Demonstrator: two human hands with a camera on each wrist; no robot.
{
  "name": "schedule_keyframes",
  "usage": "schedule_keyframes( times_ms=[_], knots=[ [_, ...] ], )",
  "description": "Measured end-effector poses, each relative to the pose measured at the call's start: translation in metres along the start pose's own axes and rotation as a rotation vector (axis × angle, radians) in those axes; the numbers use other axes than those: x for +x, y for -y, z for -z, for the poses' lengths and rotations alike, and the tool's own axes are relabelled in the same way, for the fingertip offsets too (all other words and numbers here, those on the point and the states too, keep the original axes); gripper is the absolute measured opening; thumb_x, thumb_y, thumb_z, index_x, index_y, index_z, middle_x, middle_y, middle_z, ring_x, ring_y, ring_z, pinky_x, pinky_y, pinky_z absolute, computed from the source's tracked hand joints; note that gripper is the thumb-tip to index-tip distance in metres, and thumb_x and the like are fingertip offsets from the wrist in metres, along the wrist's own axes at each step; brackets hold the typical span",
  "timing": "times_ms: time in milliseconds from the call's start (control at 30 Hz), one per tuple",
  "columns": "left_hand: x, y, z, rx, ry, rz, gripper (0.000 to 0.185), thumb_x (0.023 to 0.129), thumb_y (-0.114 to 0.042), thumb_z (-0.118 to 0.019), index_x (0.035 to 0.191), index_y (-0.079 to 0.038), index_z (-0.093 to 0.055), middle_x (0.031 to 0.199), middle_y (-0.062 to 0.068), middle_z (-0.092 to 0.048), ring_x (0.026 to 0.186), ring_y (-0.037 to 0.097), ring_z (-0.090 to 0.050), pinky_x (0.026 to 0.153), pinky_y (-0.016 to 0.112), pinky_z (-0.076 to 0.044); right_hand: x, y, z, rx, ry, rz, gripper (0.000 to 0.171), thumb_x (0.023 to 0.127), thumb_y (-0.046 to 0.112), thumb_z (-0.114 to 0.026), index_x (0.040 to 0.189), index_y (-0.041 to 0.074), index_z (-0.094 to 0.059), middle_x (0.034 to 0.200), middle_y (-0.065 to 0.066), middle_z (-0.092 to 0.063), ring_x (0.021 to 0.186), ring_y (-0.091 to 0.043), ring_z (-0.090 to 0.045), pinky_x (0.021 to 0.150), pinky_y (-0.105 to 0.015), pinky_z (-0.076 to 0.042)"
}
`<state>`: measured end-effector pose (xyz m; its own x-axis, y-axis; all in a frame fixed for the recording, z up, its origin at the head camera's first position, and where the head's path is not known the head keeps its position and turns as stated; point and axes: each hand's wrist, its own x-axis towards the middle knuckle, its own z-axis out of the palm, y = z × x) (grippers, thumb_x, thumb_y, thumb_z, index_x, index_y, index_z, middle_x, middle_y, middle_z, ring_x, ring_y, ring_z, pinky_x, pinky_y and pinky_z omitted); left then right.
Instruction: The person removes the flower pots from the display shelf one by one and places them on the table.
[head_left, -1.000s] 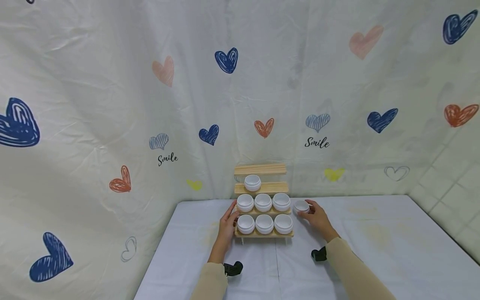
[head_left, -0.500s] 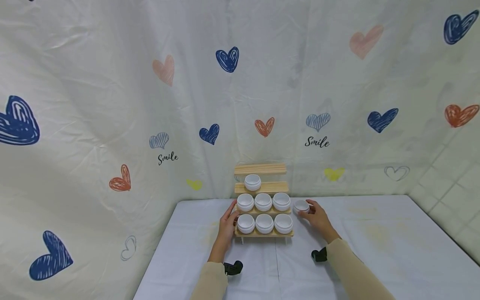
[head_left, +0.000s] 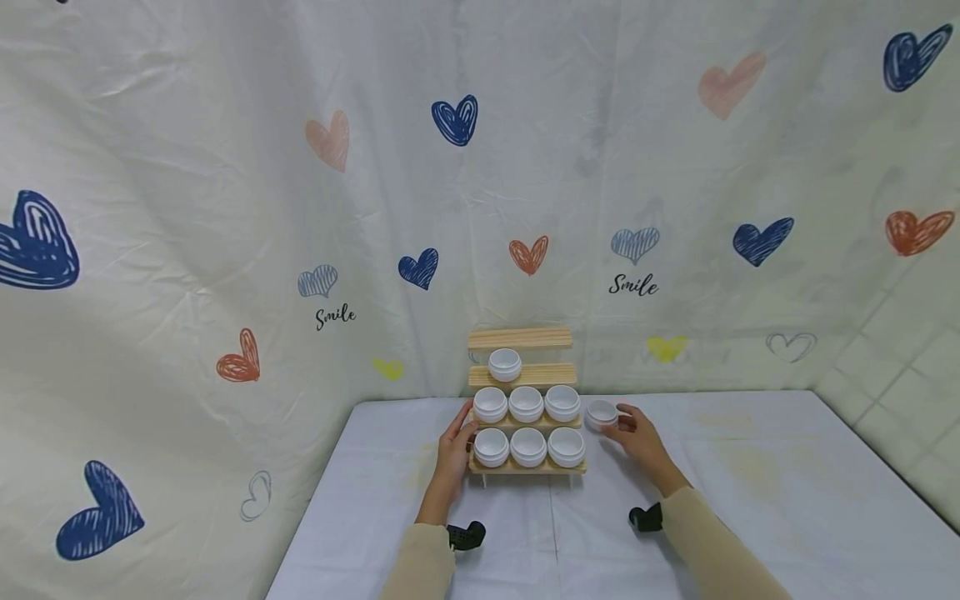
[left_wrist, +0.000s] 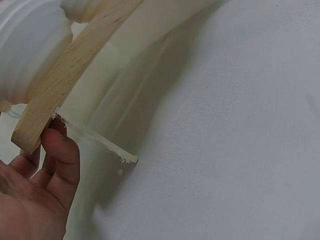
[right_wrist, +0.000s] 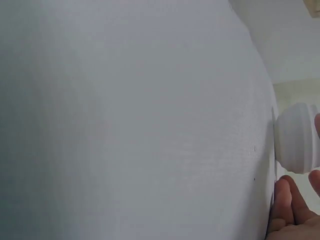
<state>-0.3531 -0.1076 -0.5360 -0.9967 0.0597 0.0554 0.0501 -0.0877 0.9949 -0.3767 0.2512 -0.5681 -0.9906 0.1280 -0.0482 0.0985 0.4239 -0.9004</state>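
A small white jar sits on the table just right of the wooden rack, pinched between the curled fingers of the right hand. The left hand lies flatter, steadying the rack's left edge.

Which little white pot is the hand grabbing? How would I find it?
Find the wooden step rack on the white table. Just off its right end sits one small white pot, with the right hand holding it. It is the only pot on the table, not on a step.
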Motion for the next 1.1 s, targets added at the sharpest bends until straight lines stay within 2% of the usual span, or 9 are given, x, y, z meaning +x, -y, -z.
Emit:
schedule_keyframes(
  times_ms=[133, 233, 433, 533, 767, 933, 1100],
  knots=[
    [0.000, -0.001, 0.001, 0.003, 0.003, 0.005, 0.055, 0.104, -0.022, -0.057, 0.157, -0.016, -0.043, 0.114, -0.002, -0.066, 0.093, 0.011, -0.059, 0.083, 0.028, -0.048, -0.007, 0.002, 0.002, 0.000, -0.014, -0.014, 0.073, 0.099, 0.030, -0.066, 0.155, -0.001, -0.030, 0.151, -0.033, -0.040, 0.139, -0.047, -0.043, 0.113, -0.057, -0.040],
    [0.001, 0.002, 0.001, 0.012, -0.006, -0.005, 0.054, 0.103, -0.021, -0.057, 0.156, -0.016, -0.045, 0.111, 0.000, -0.066, 0.092, 0.011, -0.059, 0.082, 0.028, -0.048, -0.011, 0.002, 0.003, -0.001, -0.036, -0.024, 0.068, 0.101, 0.030, -0.062, 0.153, -0.003, -0.032, 0.150, -0.033, -0.041, 0.138, -0.048, -0.043, 0.112, -0.058, -0.040],
    [0.018, 0.029, 0.002, 0.004, -0.045, -0.011, 0.051, 0.104, -0.023, -0.056, 0.155, -0.023, -0.048, 0.102, -0.003, -0.065, 0.089, 0.010, -0.059, 0.080, 0.027, -0.048, -0.019, 0.011, 0.004, 0.007, -0.090, -0.022, 0.059, 0.103, 0.027, -0.056, 0.149, -0.003, -0.036, 0.148, -0.030, -0.042, 0.135, -0.046, -0.044, 0.107, -0.057, -0.043],
    [0.022, 0.035, 0.001, 0.014, -0.063, -0.020, 0.051, 0.104, -0.026, -0.056, 0.154, -0.026, -0.048, 0.101, -0.005, -0.065, 0.088, 0.008, -0.058, 0.078, 0.025, -0.047, -0.024, 0.020, 0.005, 0.013, -0.102, 0.016, 0.054, 0.103, 0.025, -0.056, 0.147, -0.002, -0.039, 0.147, -0.028, -0.045, 0.134, -0.044, -0.045, 0.104, -0.054, -0.046],
    [0.022, 0.036, -0.001, 0.016, -0.080, -0.037, 0.050, 0.102, -0.029, -0.059, 0.152, -0.029, -0.051, 0.101, -0.006, -0.066, 0.088, 0.009, -0.058, 0.076, 0.023, -0.045, -0.032, 0.046, 0.006, -0.007, -0.120, 0.115, 0.046, 0.103, 0.026, -0.058, 0.140, 0.001, -0.049, 0.142, -0.022, -0.054, 0.129, -0.037, -0.052, 0.102, -0.047, -0.046],
    [0.023, 0.037, -0.001, 0.013, -0.083, -0.027, 0.050, 0.102, -0.030, -0.060, 0.152, -0.030, -0.051, 0.103, -0.004, -0.067, 0.089, 0.010, -0.058, 0.077, 0.024, -0.045, -0.040, 0.067, 0.007, -0.015, -0.132, 0.205, 0.043, 0.103, 0.026, -0.059, 0.138, 0.001, -0.053, 0.138, -0.022, -0.057, 0.128, -0.036, -0.053, 0.103, -0.048, -0.044],
    [0.022, 0.034, -0.001, -0.001, -0.077, -0.011, 0.051, 0.102, -0.029, -0.060, 0.152, -0.030, -0.051, 0.104, -0.004, -0.067, 0.090, 0.011, -0.057, 0.076, 0.023, -0.045, -0.046, 0.083, 0.008, -0.010, -0.129, 0.252, 0.040, 0.103, 0.026, -0.060, 0.136, 0.003, -0.056, 0.135, -0.019, -0.060, 0.126, -0.035, -0.055, 0.105, -0.049, -0.044]
  ],
)
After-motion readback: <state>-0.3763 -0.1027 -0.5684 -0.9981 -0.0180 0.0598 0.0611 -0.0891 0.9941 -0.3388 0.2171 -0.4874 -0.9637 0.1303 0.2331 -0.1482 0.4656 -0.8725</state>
